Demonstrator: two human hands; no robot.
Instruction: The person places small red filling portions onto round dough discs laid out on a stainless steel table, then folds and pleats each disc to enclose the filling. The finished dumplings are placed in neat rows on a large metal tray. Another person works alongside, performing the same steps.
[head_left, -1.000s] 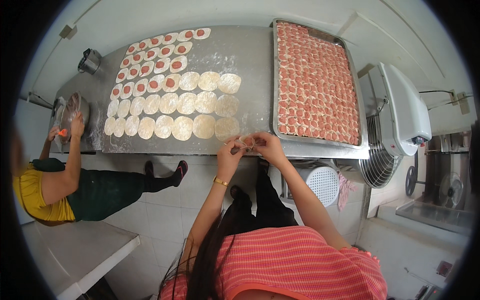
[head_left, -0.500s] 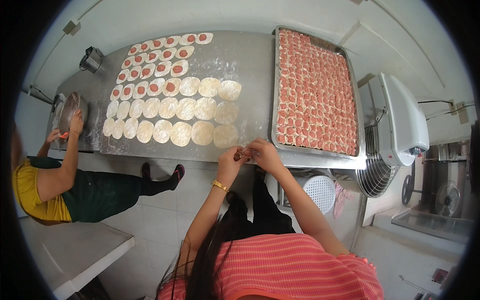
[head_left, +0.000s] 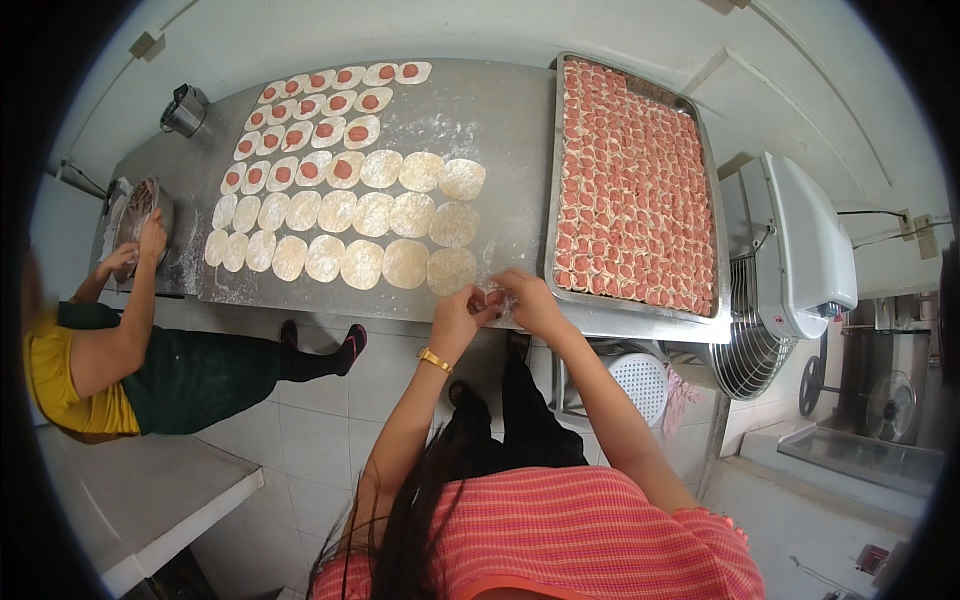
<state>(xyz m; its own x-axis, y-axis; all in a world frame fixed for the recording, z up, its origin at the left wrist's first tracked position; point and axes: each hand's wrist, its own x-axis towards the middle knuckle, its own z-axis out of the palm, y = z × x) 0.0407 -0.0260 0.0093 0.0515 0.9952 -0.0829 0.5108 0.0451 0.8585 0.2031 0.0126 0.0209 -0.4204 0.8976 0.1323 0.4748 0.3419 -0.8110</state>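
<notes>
Between my hands, just over the table's front edge, is a small dumpling (head_left: 494,298) with pinkish filling in a thin wrapper. My left hand (head_left: 462,314), with a gold watch at its wrist, closes its fingers on the dumpling's left side. The fingers of my right hand (head_left: 530,303) pinch it from the right. Left of my hands lie rows of round dough wrappers (head_left: 405,262), the far ones topped with pink filling (head_left: 358,133). To the right stands a large metal tray (head_left: 549,200) packed with rows of open-topped dumplings (head_left: 630,190).
A co-worker (head_left: 95,370) at the left bends over a metal bowl (head_left: 165,225). A metal jug (head_left: 184,110) stands on the floured steel table (head_left: 430,125). Right of the tray is a white machine (head_left: 790,240) with a wire guard. A stool (head_left: 640,388) sits below the table.
My fingers have shifted slightly around the dumpling, and my right hand has moved a little. The co-worker's hands have moved at the bowl; the orange thing there no longer shows.
</notes>
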